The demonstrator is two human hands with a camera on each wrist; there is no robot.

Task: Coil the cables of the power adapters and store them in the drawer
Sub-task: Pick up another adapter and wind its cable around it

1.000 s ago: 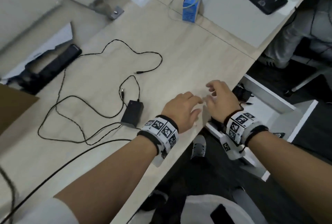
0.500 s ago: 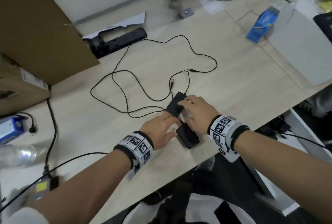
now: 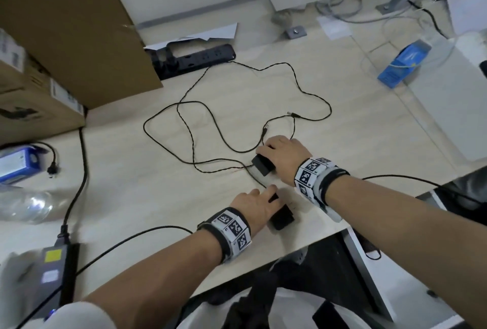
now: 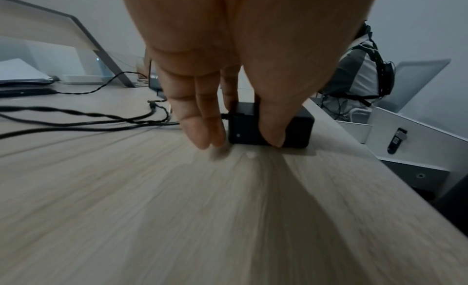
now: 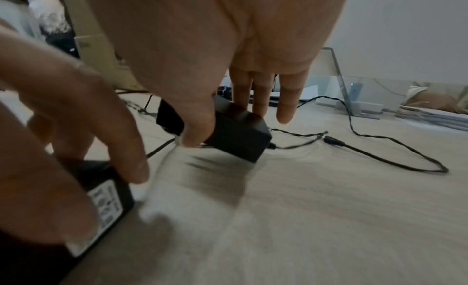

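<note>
Two black power adapters lie on the light wooden table [image 3: 158, 197] with their thin black cables [image 3: 184, 123] sprawled in loose loops behind them. My right hand [image 3: 282, 154] grips the far adapter [image 3: 262, 166] from above; thumb and fingers clamp its sides [image 5: 235, 137]. My left hand [image 3: 253, 204] holds the near adapter [image 3: 282, 218] by the table's front edge, pinching it [image 4: 268, 127] between thumb and fingers. A barrel plug [image 3: 264, 129] lies just beyond the right hand. The white drawer [image 4: 354, 127] stands open past the table's right end.
A black power strip [image 3: 200, 58] and cardboard boxes [image 3: 66, 38] stand at the back left. A blue box [image 3: 403, 65] is at the back right. A thick black cord [image 3: 81, 165] and a laptop charger brick [image 3: 56, 270] lie on the left, beside a plastic bottle [image 3: 23, 204].
Both hands moved left from the table's edge near the drawer onto the adapters. Over the last half second the two adapters came apart, the right hand's one going farther back.
</note>
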